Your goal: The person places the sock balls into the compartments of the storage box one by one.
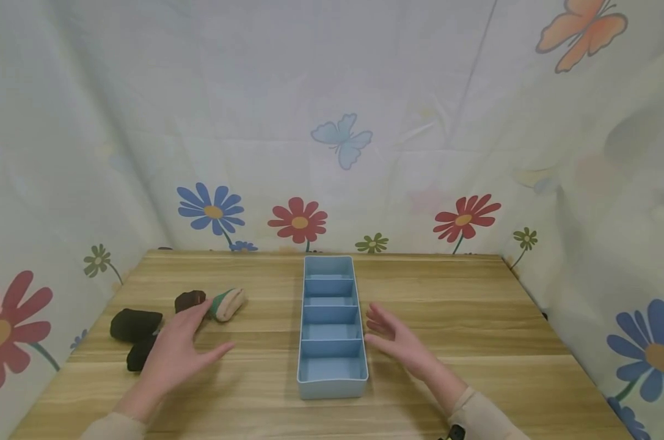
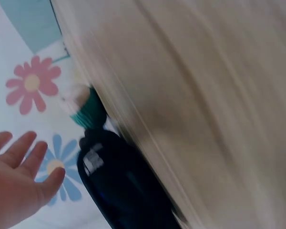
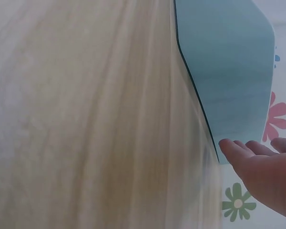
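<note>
A long light-blue divided box [image 1: 332, 389] stands in the middle of the table, its compartments holding nothing. On the left lie bundles that look like rolled-up socks: two black ones [image 1: 135, 325], a dark brown one [image 1: 189, 300] and a green-and-beige one [image 1: 228, 304]. My left hand [image 1: 175, 354] hovers over this group with fingers extended and thumb spread, partly hiding the lower black bundle. A black bundle with a white mark [image 2: 119, 176] shows in the left wrist view. Beside the box's right wall is my right hand [image 1: 403, 345], fingers loosely bent and holding nothing; whether its fingertips touch the wall, I cannot tell.
The wood-grain table [image 1: 447, 293] reaches back to a white curtain [image 1: 255, 122] printed with flowers and butterflies. That curtain also hangs along both sides. A dark object [image 1: 454, 432] sits at my right wrist.
</note>
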Tool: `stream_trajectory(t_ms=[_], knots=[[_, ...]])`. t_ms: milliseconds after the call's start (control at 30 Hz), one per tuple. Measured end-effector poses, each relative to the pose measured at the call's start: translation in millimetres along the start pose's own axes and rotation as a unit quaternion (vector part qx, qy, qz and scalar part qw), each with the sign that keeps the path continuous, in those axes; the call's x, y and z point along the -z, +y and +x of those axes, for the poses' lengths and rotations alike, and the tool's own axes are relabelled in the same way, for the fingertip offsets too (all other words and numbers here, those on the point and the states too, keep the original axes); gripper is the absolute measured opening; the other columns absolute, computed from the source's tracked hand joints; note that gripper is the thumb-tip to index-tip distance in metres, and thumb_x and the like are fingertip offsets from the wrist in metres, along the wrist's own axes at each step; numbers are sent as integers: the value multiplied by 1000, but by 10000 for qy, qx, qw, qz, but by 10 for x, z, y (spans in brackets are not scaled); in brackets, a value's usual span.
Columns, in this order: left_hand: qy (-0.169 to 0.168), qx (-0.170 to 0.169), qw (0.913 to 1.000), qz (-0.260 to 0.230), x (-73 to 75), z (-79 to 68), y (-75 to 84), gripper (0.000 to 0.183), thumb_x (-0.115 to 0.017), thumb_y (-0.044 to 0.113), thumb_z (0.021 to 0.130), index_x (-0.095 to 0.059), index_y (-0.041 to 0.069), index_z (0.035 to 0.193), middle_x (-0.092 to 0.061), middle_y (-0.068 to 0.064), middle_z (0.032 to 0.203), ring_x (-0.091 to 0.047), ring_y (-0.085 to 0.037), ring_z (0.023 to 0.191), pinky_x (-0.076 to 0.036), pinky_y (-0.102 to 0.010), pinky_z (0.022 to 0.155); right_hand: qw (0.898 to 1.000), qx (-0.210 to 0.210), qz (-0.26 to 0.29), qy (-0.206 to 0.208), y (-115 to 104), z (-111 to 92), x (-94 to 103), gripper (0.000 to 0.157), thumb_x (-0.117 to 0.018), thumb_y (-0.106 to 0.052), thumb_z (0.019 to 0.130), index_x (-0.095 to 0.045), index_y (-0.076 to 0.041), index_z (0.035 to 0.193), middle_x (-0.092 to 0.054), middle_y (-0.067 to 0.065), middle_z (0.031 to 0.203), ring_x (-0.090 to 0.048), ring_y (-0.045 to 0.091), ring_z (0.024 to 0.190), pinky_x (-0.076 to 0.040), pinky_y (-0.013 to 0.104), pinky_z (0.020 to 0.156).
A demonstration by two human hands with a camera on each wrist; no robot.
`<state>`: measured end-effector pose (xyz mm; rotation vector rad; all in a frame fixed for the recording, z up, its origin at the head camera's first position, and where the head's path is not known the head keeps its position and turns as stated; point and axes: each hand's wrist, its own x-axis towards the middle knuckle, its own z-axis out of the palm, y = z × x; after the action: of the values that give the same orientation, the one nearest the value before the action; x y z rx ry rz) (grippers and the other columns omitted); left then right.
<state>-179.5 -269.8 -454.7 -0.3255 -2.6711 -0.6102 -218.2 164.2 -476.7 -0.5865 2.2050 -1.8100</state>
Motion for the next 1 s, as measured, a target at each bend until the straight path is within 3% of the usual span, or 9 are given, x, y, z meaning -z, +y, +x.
stream_trajectory(t_ms=[167, 333, 533, 733, 1000], knots=[[-218, 110, 9996, -135, 107, -32, -170, 96, -81, 53, 76, -43, 0, 146, -52, -26, 138, -47, -50, 123, -39, -68, 94, 9999, -7, 115, -110, 30, 12, -20, 79, -68, -13, 94, -21, 6, 154, -31, 31, 152, -38, 45, 137, -32, 50, 110], [-155, 96, 9995, -258, 176, -69, -363, 97, -85, 49, 74, -43, -3, 145, -51, -32, 136, -46, -53, 119, -39, -68, 91, 9995, -18, 202, -248, 28, 5, -35, 79, -68, -12, 95, -20, 6, 154, -31, 31, 153, -37, 44, 137, -33, 50, 110], [-120, 77, 9983, -560, 265, -117, -529, 94, -87, 42, 73, -45, -2, 145, -51, -31, 136, -49, -50, 117, -39, -66, 91, 9986, 124, 320, -404, 43, 3, -44, 78, -67, -8, 95, -19, 6, 154, -29, 33, 153, -36, 47, 137, -36, 48, 109], [-369, 213, 9970, -643, 323, -171, -683, 92, -87, 40, 75, -44, -1, 146, -52, -29, 136, -53, -47, 115, -41, -65, 89, 9977, 230, 304, -559, 83, 21, -40, 78, -67, -7, 95, -19, 3, 156, -27, 34, 153, -36, 49, 136, -41, 40, 106], [-757, 351, 9935, -772, 394, -233, -858, 94, -85, 41, 77, -39, 5, 151, -49, -28, 138, -41, -52, 125, -37, -68, 91, 9974, 258, 241, -628, 93, 46, -50, 80, -68, -9, 94, -20, -2, 157, -26, 30, 155, -36, 49, 136, -36, 51, 108]])
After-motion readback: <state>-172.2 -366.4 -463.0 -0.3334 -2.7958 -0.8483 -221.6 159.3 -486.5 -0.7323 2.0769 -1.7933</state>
